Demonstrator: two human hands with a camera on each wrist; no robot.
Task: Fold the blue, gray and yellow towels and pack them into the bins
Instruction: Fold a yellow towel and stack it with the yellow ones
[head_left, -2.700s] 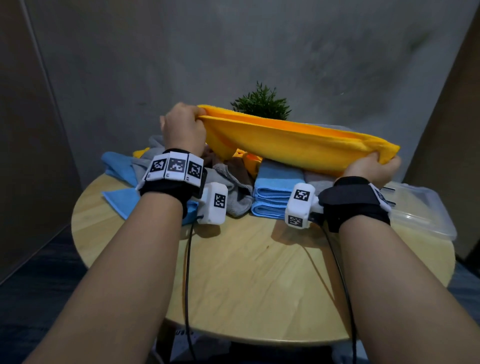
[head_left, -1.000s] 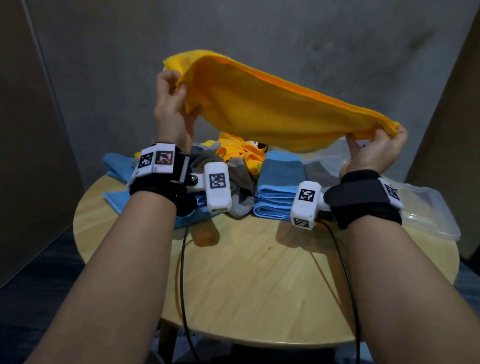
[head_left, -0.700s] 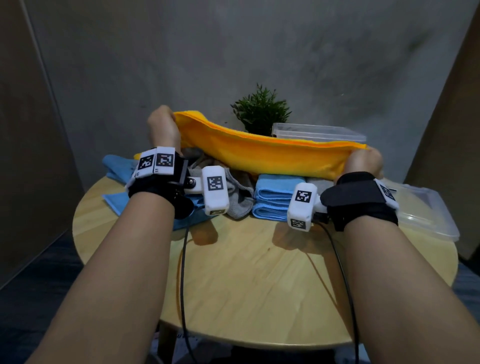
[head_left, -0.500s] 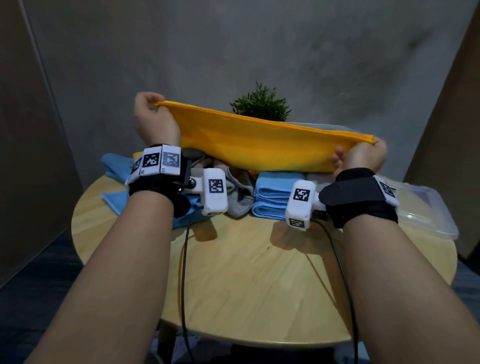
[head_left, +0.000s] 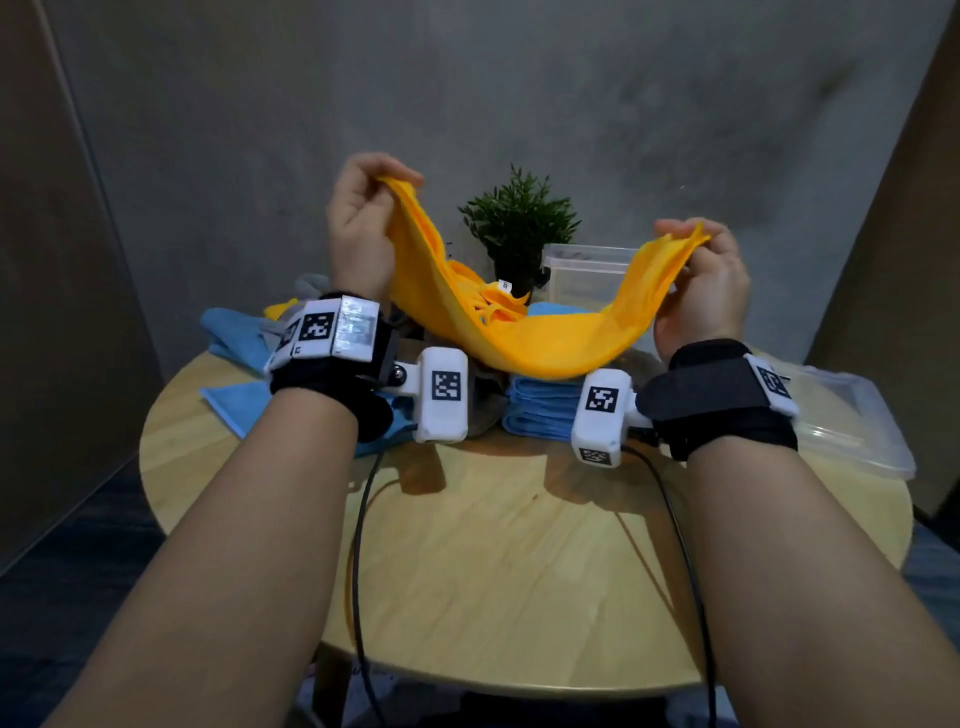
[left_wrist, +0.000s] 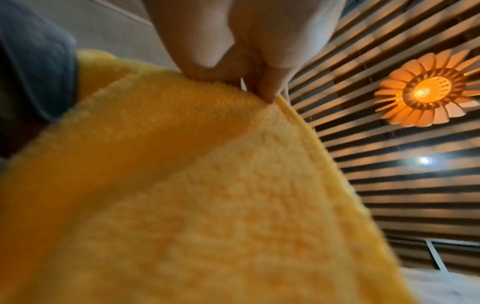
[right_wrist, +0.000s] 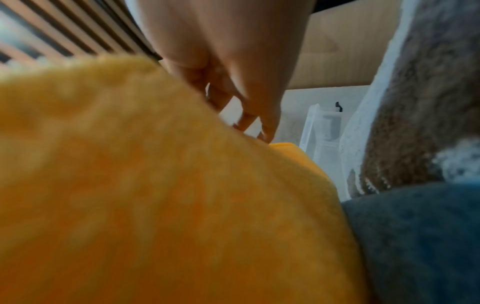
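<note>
Above table, hands (head_left: 363, 228) pinching yellow towel (head_left: 524, 338)

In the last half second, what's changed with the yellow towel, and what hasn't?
Both hands have come closer together, so the yellow towel went from taut to sagging in the middle. The left hand and right hand still pinch its ends. The folded blue towels and clear bin stayed put.
</note>
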